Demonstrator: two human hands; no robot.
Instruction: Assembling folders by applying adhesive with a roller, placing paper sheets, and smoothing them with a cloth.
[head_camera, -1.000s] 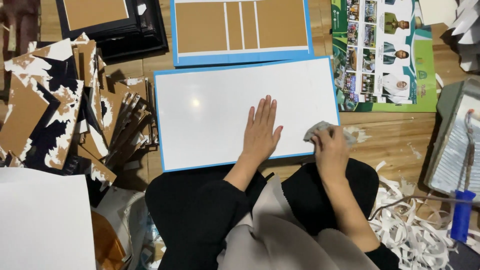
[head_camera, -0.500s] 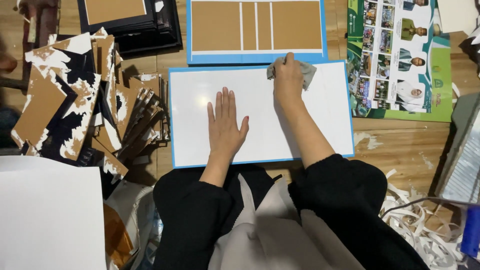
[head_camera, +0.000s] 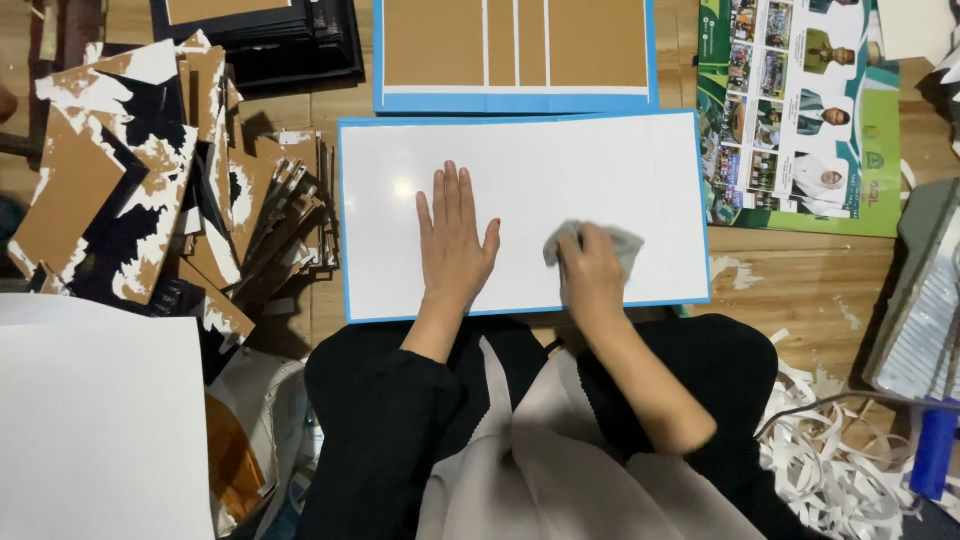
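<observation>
A white board with a blue rim (head_camera: 640, 170) lies flat on the wooden floor in front of my knees. My left hand (head_camera: 455, 240) rests palm down on it, fingers spread, near the board's middle. My right hand (head_camera: 590, 275) presses a crumpled grey cloth (head_camera: 622, 242) onto the board near its front edge, fingers closed over the cloth.
A second blue-rimmed board with brown panels (head_camera: 515, 50) lies just behind. A heap of torn brown and black cardboard pieces (head_camera: 130, 190) is at left, a white sheet (head_camera: 100, 420) at lower left, a printed poster (head_camera: 800, 110) at right, white paper strips (head_camera: 830, 460) at lower right.
My right hand with the cloth has come from the board's far edge down to its near edge. My left hand stays flat on the board.
</observation>
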